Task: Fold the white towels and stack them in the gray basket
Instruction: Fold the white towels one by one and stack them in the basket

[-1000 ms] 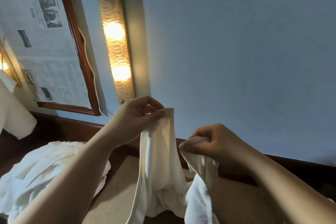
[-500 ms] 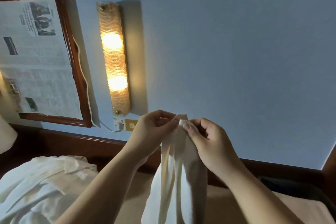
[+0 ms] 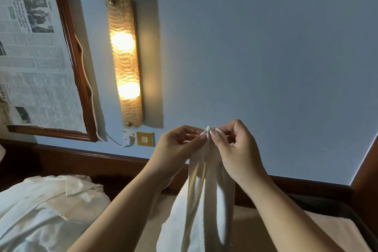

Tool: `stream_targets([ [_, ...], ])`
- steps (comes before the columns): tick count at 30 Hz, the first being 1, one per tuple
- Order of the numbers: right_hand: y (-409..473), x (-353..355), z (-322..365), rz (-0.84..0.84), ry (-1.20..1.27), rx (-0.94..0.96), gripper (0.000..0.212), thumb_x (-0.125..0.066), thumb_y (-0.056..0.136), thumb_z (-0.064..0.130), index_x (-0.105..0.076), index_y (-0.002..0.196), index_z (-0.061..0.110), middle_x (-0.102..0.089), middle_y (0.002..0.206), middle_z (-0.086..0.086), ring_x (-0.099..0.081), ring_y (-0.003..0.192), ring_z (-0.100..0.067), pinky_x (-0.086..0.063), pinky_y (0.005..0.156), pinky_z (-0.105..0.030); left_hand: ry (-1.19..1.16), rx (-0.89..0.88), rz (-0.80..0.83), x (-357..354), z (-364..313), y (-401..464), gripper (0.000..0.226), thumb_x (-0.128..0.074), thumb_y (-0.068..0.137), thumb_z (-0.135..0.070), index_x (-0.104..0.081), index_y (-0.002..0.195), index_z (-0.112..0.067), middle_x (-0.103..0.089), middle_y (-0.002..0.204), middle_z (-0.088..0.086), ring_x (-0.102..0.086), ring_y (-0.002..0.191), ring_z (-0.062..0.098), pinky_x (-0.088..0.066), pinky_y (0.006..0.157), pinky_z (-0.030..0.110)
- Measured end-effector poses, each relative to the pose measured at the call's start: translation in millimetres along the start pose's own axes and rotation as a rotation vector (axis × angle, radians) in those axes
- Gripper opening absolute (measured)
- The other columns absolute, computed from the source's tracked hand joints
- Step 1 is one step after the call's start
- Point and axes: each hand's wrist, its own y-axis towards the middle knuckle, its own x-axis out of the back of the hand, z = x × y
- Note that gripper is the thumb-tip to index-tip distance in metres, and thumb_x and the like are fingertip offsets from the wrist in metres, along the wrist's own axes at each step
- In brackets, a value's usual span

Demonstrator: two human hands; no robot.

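Note:
A white towel [image 3: 204,206] hangs in long folds from both hands, lifted in front of the blue wall. My left hand [image 3: 176,149] pinches its top corner from the left. My right hand [image 3: 237,153] pinches the same bunched top from the right, thumb pressed on the cloth. The two hands meet at the towel's upper tip. The towel's lower part runs out of the frame at the bottom. A heap of white cloth [image 3: 45,210] lies at the lower left on the bed. No gray basket shows in the view.
A lit wall lamp [image 3: 124,61] hangs on the blue wall, with a switch plate [image 3: 145,139] under it. A wood-framed newspaper [image 3: 36,57] is at the left. A dark wooden headboard [image 3: 92,161] runs behind the beige bed surface [image 3: 323,229].
The two hands, apart a second ago, have come together, joining the towel's two corners at the top. The view has tilted and shifted, showing more of the wall.

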Motion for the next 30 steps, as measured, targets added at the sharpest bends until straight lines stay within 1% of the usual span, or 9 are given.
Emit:
stream_targets([
  [7, 29.6, 8.7, 17.4, 0.142, 0.004, -0.048, 0.022, -0.075, 0.092, 0.046, -0.063, 0.095, 0.027, -0.072, 0.088, 0.009, -0.067, 0.083, -0.002, -0.047, 0.065, -0.011, -0.051, -0.103, -0.045, 8.0, -10.6, 11.9, 0.014, -0.083, 0.086, -0.021, -0.082, 0.099, -0.015, -0.08, 0.097, 0.01, -0.076, 0.09, 0.024, -0.06, 0.08, 0.035],
  [11, 48.6, 18.7, 27.7, 0.369, -0.042, -0.12, 0.028, -0.069, 0.099, 0.041, -0.069, 0.126, 0.032, -0.074, 0.1, 0.007, -0.07, 0.101, -0.01, -0.054, 0.088, -0.028, -0.021, -0.112, -0.105, 9.4, -17.4, 17.6, 0.025, -0.087, 0.083, -0.025, -0.074, 0.099, -0.011, -0.078, 0.092, 0.01, -0.075, 0.084, 0.024, -0.062, 0.082, 0.04],
  [12, 52.6, 23.0, 32.8, 0.448, -0.12, -0.115, 0.025, -0.065, 0.101, 0.039, -0.072, 0.124, 0.03, -0.075, 0.102, 0.008, -0.07, 0.103, -0.01, -0.055, 0.091, -0.029, 0.02, -0.124, -0.114, 9.6, -18.1, 18.6, 0.024, -0.087, 0.084, -0.025, -0.073, 0.098, -0.012, -0.078, 0.09, 0.008, -0.075, 0.083, 0.023, -0.063, 0.082, 0.041],
  [14, 59.2, 31.1, 43.8, 0.538, -0.276, -0.089, 0.021, -0.059, 0.105, 0.037, -0.077, 0.106, 0.027, -0.076, 0.093, 0.009, -0.07, 0.092, -0.009, -0.055, 0.081, -0.026, 0.162, -0.179, -0.133, 10.6, -17.2, 19.4, 0.02, -0.086, 0.085, -0.027, -0.073, 0.094, -0.015, -0.078, 0.086, 0.002, -0.075, 0.081, 0.019, -0.064, 0.079, 0.038],
  [17, 69.2, 38.2, 56.0, 0.498, -0.464, -0.036, 0.027, -0.052, 0.108, 0.038, -0.066, 0.093, 0.019, -0.061, 0.075, 0.005, -0.054, 0.066, -0.011, -0.041, 0.061, -0.026, 0.375, -0.312, -0.097, 14.1, -9.1, 22.5, 0.007, -0.08, 0.091, -0.021, -0.074, 0.089, -0.023, -0.076, 0.088, -0.008, -0.074, 0.085, 0.012, -0.064, 0.078, 0.033],
  [19, 73.7, 40.2, 61.2, 0.455, -0.533, 0.021, 0.028, -0.05, 0.108, 0.037, -0.06, 0.094, 0.015, -0.056, 0.074, 0.004, -0.049, 0.064, -0.012, -0.035, 0.057, -0.027, 0.494, -0.374, -0.033, 14.9, 0.3, 23.2, 0.013, -0.074, 0.096, -0.015, -0.076, 0.09, -0.026, -0.076, 0.089, -0.014, -0.073, 0.088, 0.008, -0.06, 0.082, 0.024],
  [22, 80.0, 46.2, 66.3, 0.351, -0.589, 0.164, 0.029, -0.052, 0.107, 0.034, -0.056, 0.091, 0.01, -0.059, 0.076, 0.001, -0.053, 0.068, -0.016, -0.035, 0.055, -0.023, 0.668, -0.473, 0.034, 21.0, 25.5, 26.7, 0.022, -0.07, 0.096, -0.008, -0.079, 0.093, -0.028, -0.074, 0.093, -0.017, -0.071, 0.092, 0.007, -0.058, 0.085, 0.02],
  [26, 87.2, 63.0, 67.5, 0.267, -0.588, 0.216, 0.024, -0.055, 0.105, 0.032, -0.057, 0.087, 0.017, -0.059, 0.073, 0.003, -0.052, 0.065, -0.01, -0.034, 0.054, -0.018, 0.661, -0.306, 0.02, 43.0, 60.1, 29.6, 0.039, -0.064, 0.096, -0.003, -0.077, 0.098, -0.04, -0.072, 0.1, -0.025, -0.066, 0.104, 0.001, -0.056, 0.087, 0.018],
  [30, 89.5, 77.1, 54.6, 0.224, -0.589, 0.194, 0.02, -0.055, 0.105, 0.03, -0.058, 0.09, 0.017, -0.059, 0.074, 0.003, -0.054, 0.068, -0.013, -0.038, 0.057, -0.026, 0.734, -0.193, 0.017, 64.1, 80.1, 30.1, 0.045, -0.056, 0.095, 0.001, -0.075, 0.097, -0.04, -0.072, 0.1, -0.019, -0.065, 0.091, 0.004, -0.059, 0.08, 0.03],
])
